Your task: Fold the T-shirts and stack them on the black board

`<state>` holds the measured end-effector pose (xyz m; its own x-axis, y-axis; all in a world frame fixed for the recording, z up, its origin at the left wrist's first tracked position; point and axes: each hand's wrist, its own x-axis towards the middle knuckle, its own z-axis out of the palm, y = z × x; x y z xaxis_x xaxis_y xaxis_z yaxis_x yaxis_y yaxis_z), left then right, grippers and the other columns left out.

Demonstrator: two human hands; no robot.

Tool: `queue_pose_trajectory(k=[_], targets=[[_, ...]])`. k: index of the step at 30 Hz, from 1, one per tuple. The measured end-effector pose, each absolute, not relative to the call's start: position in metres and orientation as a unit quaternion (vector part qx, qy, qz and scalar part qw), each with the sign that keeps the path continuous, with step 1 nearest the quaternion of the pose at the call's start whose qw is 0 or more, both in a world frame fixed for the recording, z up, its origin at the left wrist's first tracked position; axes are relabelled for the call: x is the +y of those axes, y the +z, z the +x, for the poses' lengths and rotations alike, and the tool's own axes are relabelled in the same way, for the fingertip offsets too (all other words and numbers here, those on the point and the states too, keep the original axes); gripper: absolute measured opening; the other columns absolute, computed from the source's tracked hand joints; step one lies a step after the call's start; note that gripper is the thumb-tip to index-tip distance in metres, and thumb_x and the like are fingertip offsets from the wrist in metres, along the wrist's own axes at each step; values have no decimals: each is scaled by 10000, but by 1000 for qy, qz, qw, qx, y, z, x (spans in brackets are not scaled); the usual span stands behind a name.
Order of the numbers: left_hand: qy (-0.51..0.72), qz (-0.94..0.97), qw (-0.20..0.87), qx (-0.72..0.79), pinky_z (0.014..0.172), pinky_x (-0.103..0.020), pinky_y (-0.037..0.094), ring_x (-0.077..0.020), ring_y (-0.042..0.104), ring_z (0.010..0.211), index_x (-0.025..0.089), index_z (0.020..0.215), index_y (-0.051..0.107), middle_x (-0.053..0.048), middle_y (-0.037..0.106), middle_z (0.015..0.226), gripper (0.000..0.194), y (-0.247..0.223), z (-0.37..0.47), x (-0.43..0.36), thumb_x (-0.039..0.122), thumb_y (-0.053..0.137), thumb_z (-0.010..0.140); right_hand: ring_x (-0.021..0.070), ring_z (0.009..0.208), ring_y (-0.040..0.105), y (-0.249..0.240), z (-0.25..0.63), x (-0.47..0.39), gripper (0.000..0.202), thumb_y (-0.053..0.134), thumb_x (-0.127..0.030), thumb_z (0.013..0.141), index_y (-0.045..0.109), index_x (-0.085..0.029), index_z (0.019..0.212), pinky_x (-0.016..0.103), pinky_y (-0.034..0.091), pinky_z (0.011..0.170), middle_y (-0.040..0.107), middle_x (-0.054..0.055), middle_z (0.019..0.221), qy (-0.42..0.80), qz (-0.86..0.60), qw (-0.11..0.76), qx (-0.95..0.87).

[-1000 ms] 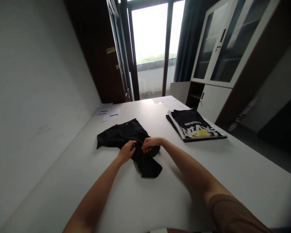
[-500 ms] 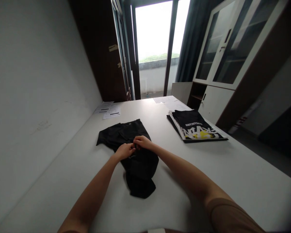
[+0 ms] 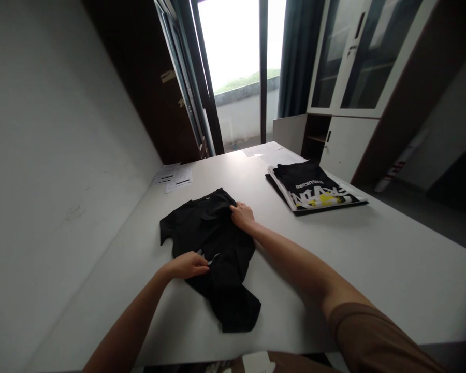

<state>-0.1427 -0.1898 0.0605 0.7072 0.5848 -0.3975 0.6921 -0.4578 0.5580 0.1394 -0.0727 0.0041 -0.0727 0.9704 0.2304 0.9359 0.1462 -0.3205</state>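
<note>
A black shirt [image 3: 227, 254] lies rumpled on the white table [image 3: 295, 269], its collar toward the window and one sleeve out to the left. My left hand [image 3: 188, 264] is closed on the shirt's left edge, beside a small pale mark on the cloth. Farther up, my right hand [image 3: 242, 214] pinches the fabric at the upper right side, below the shoulder. The lower end of the shirt lies bunched near the front of the table.
Folded shirts [image 3: 314, 187] are stacked on the right, the top one black with white and yellow print. Papers [image 3: 178, 177] lie at the far left by the wall, and more sheets [image 3: 272, 153] at the far end. A white cabinet [image 3: 353, 140] stands beyond.
My hands have moved apart: the right one up and to the right, the left one down and slightly left. The shirt is spread wider, and the camera view has shifted.
</note>
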Motion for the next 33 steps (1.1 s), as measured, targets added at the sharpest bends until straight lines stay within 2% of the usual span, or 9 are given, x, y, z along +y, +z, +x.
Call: queue_pose_trajectory(k=[3, 6, 11, 15, 21, 26, 28, 30, 33], targets=[[-111, 827, 362, 416, 515, -251, 236, -107, 331, 532, 191, 634, 501, 45, 385, 576, 371, 70, -174, -194, 455, 523, 894, 298, 1000, 617, 2, 159, -62, 389, 414, -207, 998, 557, -214, 1360, 405, 447, 863, 598, 194, 1180, 95, -692, 224, -679], [-123, 809, 308, 486, 532, -244, 265, -122, 416, 546, 196, 643, 558, 35, 466, 581, 360, 79, -210, -187, 463, 519, 882, 293, 952, 631, -2, 174, -51, 425, 435, -264, 1003, 490, -195, 1418, 392, 461, 837, 590, 196, 1192, 126, -720, 260, -631], [-115, 780, 132, 600, 659, -255, 366, -192, 626, 714, 243, 764, 671, 6, 660, 689, 302, 89, -235, -182, 459, 516, 906, 307, 1027, 586, -7, 185, -41, 389, 449, -242, 974, 571, -148, 1331, 399, 457, 893, 580, 202, 1163, 95, -743, 312, -584], [-14, 833, 69, 549, 779, -289, 401, -217, 652, 838, 258, 830, 662, -23, 705, 853, 211, 84, -194, -198, 384, 527, 933, 318, 1146, 510, -4, 193, -36, 378, 433, -277, 979, 632, -137, 1268, 406, 425, 988, 558, 191, 1193, 54, -744, 369, -555], [100, 854, 176, 479, 692, -273, 407, -175, 597, 745, 232, 860, 621, -7, 658, 816, 120, 79, -112, -222, 304, 554, 930, 304, 1166, 488, -4, 201, -33, 426, 460, -311, 967, 626, -152, 1325, 383, 416, 1009, 533, 168, 1214, 39, -729, 407, -549], [71, 891, 321, 312, 677, -244, 440, -144, 585, 739, 204, 879, 657, -18, 649, 826, 146, 102, -71, -250, 234, 525, 934, 315, 1177, 495, -9, 215, -28, 405, 494, -317, 942, 642, -163, 1286, 398, 418, 1000, 507, 174, 1275, 57, -751, 421, -506], [69, 917, 276, 278, 789, -276, 464, -171, 604, 839, 224, 921, 678, -39, 659, 910, 128, 111, -63, -253, 232, 550, 927, 316, 1179, 504, -11, 222, -26, 408, 491, -309, 938, 624, -156, 1293, 405, 415, 1001, 506, 180, 1282, 70, -763, 422, -485], [86, 929, 171, 316, 903, -338, 450, -224, 597, 969, 257, 1045, 681, -63, 652, 1030, 156, 113, -62, -247, 264, 607, 908, 318, 1188, 504, -12, 227, -25, 424, 493, -301, 936, 590, -153, 1321, 408, 413, 999, 504, 186, 1290, 70, -768, 422, -476], [81, 898, 28, 432, 954, -413, 430, -316, 553, 1124, 265, 1249, 619, -112, 604, 1209, 445, 98, -75, -225, 315, 735, 822, 321, 1211, 486, -11, 224, -27, 476, 533, -298, 922, 529, -172, 1382, 410, 408, 998, 489, 186, 1328, 52, -758, 409, -506]])
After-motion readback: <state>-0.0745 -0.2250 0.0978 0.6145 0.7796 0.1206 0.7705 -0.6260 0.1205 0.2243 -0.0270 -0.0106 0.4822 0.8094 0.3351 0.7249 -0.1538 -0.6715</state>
